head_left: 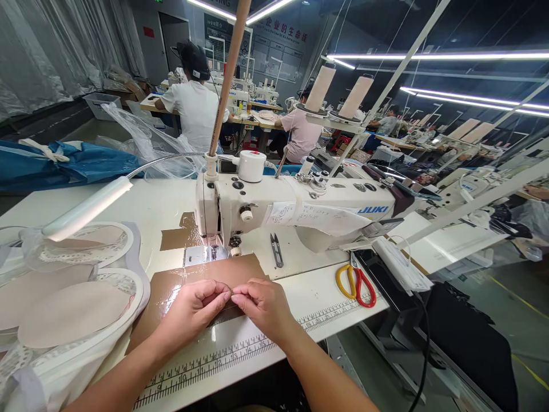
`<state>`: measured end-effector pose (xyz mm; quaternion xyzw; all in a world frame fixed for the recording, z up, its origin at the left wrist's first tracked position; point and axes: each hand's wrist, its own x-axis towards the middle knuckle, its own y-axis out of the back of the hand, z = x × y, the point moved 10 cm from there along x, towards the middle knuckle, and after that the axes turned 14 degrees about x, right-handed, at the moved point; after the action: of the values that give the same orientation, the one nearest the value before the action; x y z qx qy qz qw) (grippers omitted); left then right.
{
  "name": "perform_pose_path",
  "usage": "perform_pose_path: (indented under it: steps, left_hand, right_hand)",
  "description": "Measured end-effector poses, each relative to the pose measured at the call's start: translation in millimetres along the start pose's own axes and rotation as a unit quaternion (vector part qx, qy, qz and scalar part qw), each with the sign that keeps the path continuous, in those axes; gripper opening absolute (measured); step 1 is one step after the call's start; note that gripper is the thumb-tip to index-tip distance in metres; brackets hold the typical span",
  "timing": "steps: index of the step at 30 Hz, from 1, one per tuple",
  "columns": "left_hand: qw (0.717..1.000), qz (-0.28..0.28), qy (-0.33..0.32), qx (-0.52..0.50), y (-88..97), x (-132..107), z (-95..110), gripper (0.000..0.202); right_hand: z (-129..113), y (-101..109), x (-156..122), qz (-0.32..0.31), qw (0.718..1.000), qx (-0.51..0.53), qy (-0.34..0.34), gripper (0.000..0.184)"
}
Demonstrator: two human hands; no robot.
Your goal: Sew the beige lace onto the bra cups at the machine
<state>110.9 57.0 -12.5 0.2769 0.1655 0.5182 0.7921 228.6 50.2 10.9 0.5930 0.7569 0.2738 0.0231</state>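
My left hand (203, 303) and my right hand (259, 302) meet fingertip to fingertip above the front of the sewing table. Each pinches at something tiny and thin between thumb and forefinger, too small to name. Beneath them lies brown tape (180, 286) stuck over the table top. Just behind the hands stands a white JUKI sewing machine (274, 197), its needle area and metal plate (206, 254) close to the tape. A pair of thread snips (277, 250) rests on the machine bed, to the right of the needle.
Pale fabric pieces with lace edges (77, 312) are heaped at left under a lamp (88, 209). Scissors with yellow and red handles (355, 284) lie at right, near a printed ruler (240, 352) along the front edge. Several people work at machines beyond.
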Motion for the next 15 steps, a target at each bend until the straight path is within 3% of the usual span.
perform_pose_path:
  steps: [6, 10, 15]
  left_hand:
    - [1.0, -0.005, -0.004, 0.004, -1.5, 0, 3, 0.024]
    - [0.999, 0.022, -0.017, 0.026, 3.7, 2, 8, 0.024]
    - [0.995, 0.06, -0.053, 0.064, 7.6, 2, 16, 0.023]
  right_hand:
    - [-2, -5, 0, -0.025, 1.0, 0.003, -0.001, 0.022]
    - [5, -8, 0, -0.061, 0.994, 0.082, -0.048, 0.03]
    - [24, -21, -4, -0.109, 0.941, 0.268, -0.176, 0.033]
